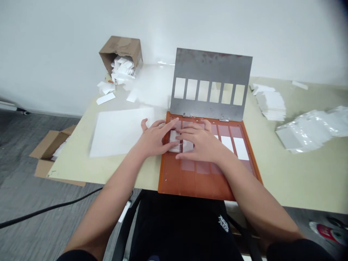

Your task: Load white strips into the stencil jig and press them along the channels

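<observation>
- The left hand (157,139) is held fanned out at the left edge of the orange board (185,181), its fingers spread and its thumb kept well apart from them. Nothing is visibly pinched there.
- The leftmost white card (174,137) is framed between the left thumb and index finger; whether it's actually being pressed can't be told from this angle.
- The right hand (202,143) is laid palm down over the middle of the board, fingers bent and loosely spread, thumb kept separate. Again, no pinch can be made out.
- A second white card (188,146) is partly covered by the right fingers, so exact contact can't be judged.
- Two more white cards are seated in the slots at the right end: the inner card (227,143) and the outer card (241,148).
- The grey metal plate (212,69), cut with six windows, is joined to the board's far edge by two hinges and is tilted up.
- To the left, a white sheet (119,134) is laid flat on the table (299,181), and a cardboard box (125,41) is tipped on its side, white pieces spilled from its mouth.
- To the right, loose white cards are stacked (272,105) near some clear-wrapped packs (304,130).
</observation>
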`<state>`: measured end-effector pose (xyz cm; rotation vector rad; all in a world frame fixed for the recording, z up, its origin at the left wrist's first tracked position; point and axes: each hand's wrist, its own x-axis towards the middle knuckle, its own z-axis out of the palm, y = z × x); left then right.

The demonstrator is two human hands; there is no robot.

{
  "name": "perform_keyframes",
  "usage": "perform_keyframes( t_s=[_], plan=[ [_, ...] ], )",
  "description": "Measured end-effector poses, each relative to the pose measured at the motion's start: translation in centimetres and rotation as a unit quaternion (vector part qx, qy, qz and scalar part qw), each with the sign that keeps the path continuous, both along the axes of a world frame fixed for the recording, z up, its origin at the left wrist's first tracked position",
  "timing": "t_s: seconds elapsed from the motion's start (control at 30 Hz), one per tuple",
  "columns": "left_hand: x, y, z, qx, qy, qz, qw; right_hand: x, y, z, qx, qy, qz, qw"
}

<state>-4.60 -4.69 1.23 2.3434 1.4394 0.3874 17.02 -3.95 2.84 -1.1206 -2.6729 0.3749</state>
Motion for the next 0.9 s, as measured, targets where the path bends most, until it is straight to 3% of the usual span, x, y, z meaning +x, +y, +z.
perform_keyframes(
  t_s=[0.27, 0.5, 0.67, 0.9],
  plan=[
    [0.3, 0.0, -0.1, 0.006, -0.001, 0.019, 1.000, -0.7, -0.2, -0.4, 0.002, -0.006, -0.022, 1.000],
    [-0.3, -0.4, 0.3, -0.015, -0.003, -0.022, 1.000, -0.8, 0.0, -0.7, 0.021, 0.002, -0.034, 0.999],
    [-0.4, -0.4, 0.1, -0.021, 0.005, -0.020, 1.000, -1.2, 0.0, -0.9, 0.052, -0.009, -0.038, 0.998],
    [0.0, -0.7, 0.2, -0.023, 0.001, -0.015, 1.000, -1.6, -0.2, -0.8, 0.034, -0.002, -0.053, 0.998]
  ],
)
